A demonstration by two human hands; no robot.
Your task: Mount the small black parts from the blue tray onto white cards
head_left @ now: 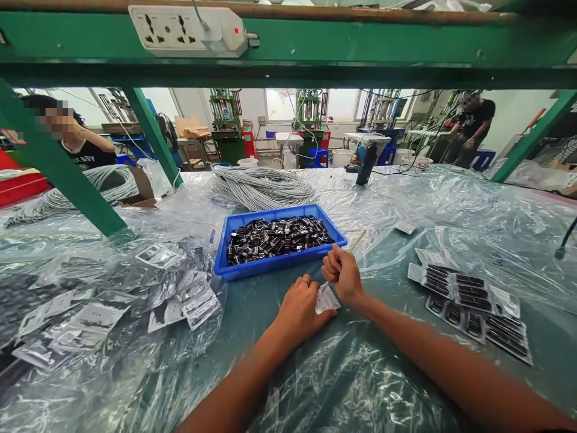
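Observation:
A small white card-like packet [325, 300] lies on the plastic-covered table in front of me. My left hand [298, 305], with a ring on one finger, lies over its left part and presses it down, thumb stretched along the near edge. Closed in a fist, my right hand [343, 273] grips a thin pale stick-like tool [359, 240]. The tool's upper end sticks out above the fist, and its lower end points at the packet. Just beyond both hands stands a blue tray [265, 266] heaped with small black parts [279, 236].
Clear-plastic packs [193, 297] lie loosely at left. Packs of black parts [473, 297] are stacked at right. A coil of grey cable [264, 186] and an upright black object [367, 163] stand behind the tray. A green beam [360, 45] holds a power strip [189, 30]. Two people work beyond.

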